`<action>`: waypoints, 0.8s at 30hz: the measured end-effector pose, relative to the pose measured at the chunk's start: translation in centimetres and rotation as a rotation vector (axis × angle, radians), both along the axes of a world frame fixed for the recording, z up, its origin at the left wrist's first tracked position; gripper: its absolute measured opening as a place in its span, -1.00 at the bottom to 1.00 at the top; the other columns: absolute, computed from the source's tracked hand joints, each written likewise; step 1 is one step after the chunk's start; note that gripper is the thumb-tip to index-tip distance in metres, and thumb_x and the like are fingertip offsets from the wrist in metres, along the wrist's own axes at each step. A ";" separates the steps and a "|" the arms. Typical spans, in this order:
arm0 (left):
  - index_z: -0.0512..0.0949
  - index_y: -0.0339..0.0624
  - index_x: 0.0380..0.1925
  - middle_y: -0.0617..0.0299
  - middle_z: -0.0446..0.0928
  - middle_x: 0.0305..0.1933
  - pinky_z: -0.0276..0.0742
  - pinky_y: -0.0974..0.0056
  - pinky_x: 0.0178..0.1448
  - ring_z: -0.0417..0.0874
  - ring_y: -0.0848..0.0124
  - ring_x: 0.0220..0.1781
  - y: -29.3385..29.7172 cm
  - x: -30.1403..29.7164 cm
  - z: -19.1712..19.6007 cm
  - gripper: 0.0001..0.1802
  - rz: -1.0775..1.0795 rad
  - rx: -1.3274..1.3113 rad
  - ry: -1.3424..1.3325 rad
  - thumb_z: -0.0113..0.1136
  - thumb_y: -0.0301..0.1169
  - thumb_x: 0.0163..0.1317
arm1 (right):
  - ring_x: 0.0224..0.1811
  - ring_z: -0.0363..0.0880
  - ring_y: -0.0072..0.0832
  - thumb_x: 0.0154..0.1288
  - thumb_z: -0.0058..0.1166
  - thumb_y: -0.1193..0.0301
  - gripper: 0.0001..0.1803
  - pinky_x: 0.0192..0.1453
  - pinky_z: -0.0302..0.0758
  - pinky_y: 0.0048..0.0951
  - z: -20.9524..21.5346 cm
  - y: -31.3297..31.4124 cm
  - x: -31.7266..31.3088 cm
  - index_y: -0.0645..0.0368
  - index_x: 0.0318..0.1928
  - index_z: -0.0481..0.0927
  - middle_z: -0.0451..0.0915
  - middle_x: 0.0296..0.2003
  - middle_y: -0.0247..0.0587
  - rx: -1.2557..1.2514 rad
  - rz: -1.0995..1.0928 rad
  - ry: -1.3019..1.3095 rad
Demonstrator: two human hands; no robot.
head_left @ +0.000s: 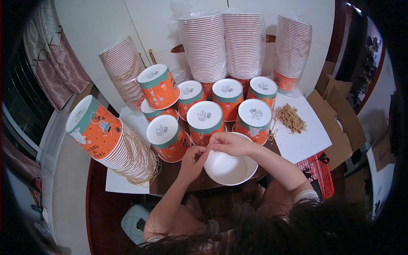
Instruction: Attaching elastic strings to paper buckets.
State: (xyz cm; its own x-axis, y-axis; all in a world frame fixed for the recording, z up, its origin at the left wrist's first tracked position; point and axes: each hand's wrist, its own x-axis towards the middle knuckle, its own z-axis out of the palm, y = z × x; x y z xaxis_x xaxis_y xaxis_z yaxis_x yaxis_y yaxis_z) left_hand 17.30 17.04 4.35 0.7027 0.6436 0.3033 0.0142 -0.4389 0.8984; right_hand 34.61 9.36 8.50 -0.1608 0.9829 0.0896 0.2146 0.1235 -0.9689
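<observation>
A white paper bucket (229, 168) is tilted at the table's near edge, its open mouth facing me. At its upper left rim my left hand (194, 162) is closed in a pinch, thumb and forefinger on the rim. My right hand (231, 145) reaches over the rim from the right, also pinching, so the fingertips of both hands meet. Anything small between them is hidden. Just beyond stand upside-down orange and green paper buckets with white bases, among them a front middle one (205, 117) and a front right one (254, 114).
At left leans a nested stack of buckets (102, 129) with tan cords (138, 163) draped over it. A pile of tan cord (290, 119) lies on a white board (304, 142) at right. Tall plastic-wrapped bucket stacks (203, 49) line the back. A cardboard box (335, 123) and red basket (318, 170) flank the right.
</observation>
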 end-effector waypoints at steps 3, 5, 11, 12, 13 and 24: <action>0.46 -0.25 -0.43 0.34 0.46 -0.46 0.35 0.49 -0.32 0.41 0.61 -0.44 -0.1 0.0 0.5 -0.90 0.055 0.017 0.001 0.10 -0.45 0.09 | -0.35 0.34 -0.76 0.27 -0.12 0.40 -0.89 -0.27 0.31 -0.69 0.1 0.0 -0.2 0.19 -0.30 0.36 0.42 -0.42 -0.46 -0.001 0.010 0.022; 0.46 -0.25 -0.44 0.35 0.45 -0.49 0.34 0.49 -0.34 0.40 0.62 -0.47 -0.2 0.0 0.7 -0.90 0.084 0.044 -0.008 0.11 -0.45 0.09 | -0.34 0.33 -0.74 0.28 -0.15 0.39 -0.88 -0.24 0.31 -0.67 -0.1 0.0 -0.2 0.18 -0.29 0.33 0.42 -0.40 -0.45 -0.009 0.029 0.035; 0.44 -0.23 -0.47 0.36 0.43 -0.51 0.31 0.52 -0.39 0.38 0.65 -0.49 -0.2 -0.1 0.8 -0.93 0.107 -0.009 -0.024 0.11 -0.47 0.07 | -0.26 0.42 -0.63 0.29 -0.18 0.39 -0.87 -0.17 0.35 -0.60 -0.7 0.3 -0.4 0.21 -0.29 0.30 0.43 -0.39 -0.35 0.010 0.077 0.119; 0.44 -0.23 -0.47 0.37 0.42 -0.51 0.30 0.53 -0.38 0.37 0.65 -0.49 -0.3 -0.1 0.8 -0.93 0.088 -0.058 -0.033 0.10 -0.49 0.07 | -0.26 0.42 -0.63 0.29 -0.18 0.39 -0.87 -0.17 0.35 -0.60 -0.7 0.2 -0.4 0.21 -0.29 0.30 0.43 -0.39 -0.35 0.009 0.076 0.119; 0.43 -0.23 -0.47 0.38 0.42 -0.50 0.30 0.53 -0.38 0.37 0.66 -0.48 -0.3 -0.2 0.9 -0.94 0.072 -0.106 -0.041 0.10 -0.50 0.06 | -0.24 0.44 -0.61 0.29 -0.19 0.40 -0.88 -0.15 0.35 -0.58 -0.6 0.2 -0.4 0.21 -0.28 0.30 0.43 -0.39 -0.33 -0.037 0.088 0.122; 0.41 -0.21 -0.48 0.40 0.41 -0.51 0.28 0.55 -0.37 0.37 0.67 -0.46 -0.3 -0.4 1.5 -0.93 -0.009 -0.306 -0.095 0.10 -0.52 0.05 | -0.30 0.43 -0.64 0.30 -0.20 0.38 -0.86 -0.19 0.30 -0.57 -0.2 0.0 -0.5 0.20 -0.26 0.30 0.42 -0.38 -0.31 -0.078 0.149 0.145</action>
